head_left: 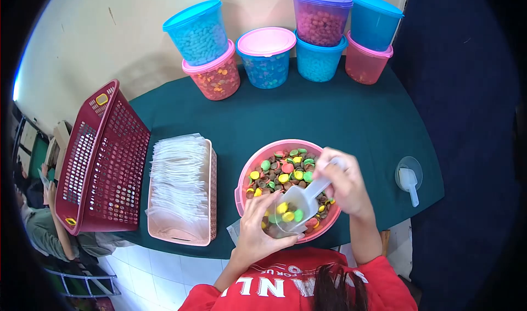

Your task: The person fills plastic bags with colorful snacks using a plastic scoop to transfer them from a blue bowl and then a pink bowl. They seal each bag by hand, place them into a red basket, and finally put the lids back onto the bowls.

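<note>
A pink basin (240, 194) full of brown, yellow, green and red disc-shaped pieces (286, 168) stands at the table's front. My right hand (343, 182) is closed around the handle of a translucent white scoop (312, 194), tilted down to the left. My left hand (257, 227) grips a clear plastic cup (273, 231) over the basin's near side. The scoop's mouth meets the cup's opening, and several coloured pieces show there; whether they lie in scoop or cup is hard to tell. A clear plastic piece (234, 233) pokes out beside my left wrist.
To the left are a pink basket (213, 201) of clear plastic bags (178, 179) and a maroon perforated basket (126, 141). Lidded tubs (266, 64) stand stacked at the back. A clear bowl (403, 163) with a white scoop (409, 185) sits right. Another person (49, 228) is far left.
</note>
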`<state>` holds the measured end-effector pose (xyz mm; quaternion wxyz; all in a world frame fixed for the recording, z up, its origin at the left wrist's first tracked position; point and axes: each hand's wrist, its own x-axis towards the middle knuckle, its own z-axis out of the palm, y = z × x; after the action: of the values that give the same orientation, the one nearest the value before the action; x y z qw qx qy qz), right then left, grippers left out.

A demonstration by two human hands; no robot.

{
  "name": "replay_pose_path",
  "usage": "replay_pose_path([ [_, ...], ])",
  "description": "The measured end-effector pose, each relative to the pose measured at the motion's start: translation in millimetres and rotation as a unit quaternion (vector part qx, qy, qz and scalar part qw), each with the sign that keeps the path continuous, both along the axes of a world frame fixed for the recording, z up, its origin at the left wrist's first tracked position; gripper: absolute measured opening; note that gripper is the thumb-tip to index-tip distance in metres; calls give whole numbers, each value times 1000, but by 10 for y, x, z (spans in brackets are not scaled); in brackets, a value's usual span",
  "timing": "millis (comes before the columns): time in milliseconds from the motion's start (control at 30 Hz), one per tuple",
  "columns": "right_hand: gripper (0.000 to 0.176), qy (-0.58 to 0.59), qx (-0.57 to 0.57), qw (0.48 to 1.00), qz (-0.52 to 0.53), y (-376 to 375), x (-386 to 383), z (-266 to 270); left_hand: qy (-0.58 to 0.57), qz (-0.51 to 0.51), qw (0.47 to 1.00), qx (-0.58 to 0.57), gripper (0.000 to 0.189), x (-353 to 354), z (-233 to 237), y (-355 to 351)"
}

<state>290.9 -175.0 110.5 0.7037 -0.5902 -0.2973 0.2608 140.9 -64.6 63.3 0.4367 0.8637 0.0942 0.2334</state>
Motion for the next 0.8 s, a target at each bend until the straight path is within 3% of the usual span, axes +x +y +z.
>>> replay_pose_path([
  [200, 21, 51, 70, 996, -15, -107, 96, -27, -14, 2, 1000, -3, 79, 5, -32, 10],
  [267, 22, -14, 9, 1000, 7, -27, -115, -29, -2, -8, 1000, -7, 79, 12, -9, 13],
  [333, 22, -62, 22, 998, -2, -59, -133, -4, -1, -17, 999, -38, 81, 7, 1, 28],
  [467, 33, -36, 119, 978, -169, -401, 49, 3, -20, -32, 998, -56, 95, -160, -148, 194],
  [500, 35, -60, 112, 972, -197, -438, 73, 26, -53, -53, 990, -115, 95, -220, -157, 250],
  [567, 37, -112, 90, 965, -219, -534, 135, 24, -108, -82, 955, -265, 103, -369, -245, 361],
  [600, 37, -111, 90, 965, -218, -550, 168, -19, -179, -55, 888, -420, 107, -397, -262, 294],
  [667, 38, -204, 20, 953, -224, -553, 233, -141, -281, -104, 828, -473, 106, -488, -468, 467],
  [800, 42, -246, 14, 949, -195, -525, 319, -363, -325, -109, 809, -477, 100, -509, -332, 505],
])
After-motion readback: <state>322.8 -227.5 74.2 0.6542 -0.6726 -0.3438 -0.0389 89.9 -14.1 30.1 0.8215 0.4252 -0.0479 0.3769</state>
